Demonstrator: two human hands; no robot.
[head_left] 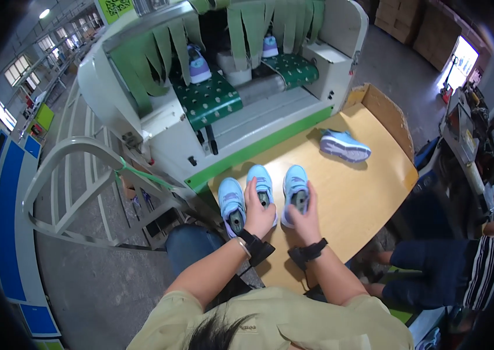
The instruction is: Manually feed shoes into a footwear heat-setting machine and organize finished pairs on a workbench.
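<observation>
Three light blue shoes stand in a row on the wooden tabletop (340, 192), toes pointing away from me. Around the middle shoe (260, 174) my left hand (258, 214) is closed, thumb and fingers along its sides. My right hand (305, 219) grips the right shoe (295, 176) the same way. Dark inserts show in the openings of all three. The left shoe (232, 197) stands untouched beside my left hand. Farther right, another blue shoe (345, 147) lies on its side, its lilac-grey sole toward me.
Beyond the table stands a white and green machine (247, 137) with hanging green strips (244, 35). Two shoes sit on its perforated green belts (212, 102). A metal rail frame (78, 146) is at left, a cardboard edge (390, 114) at right. Another person (433, 271) is at lower right.
</observation>
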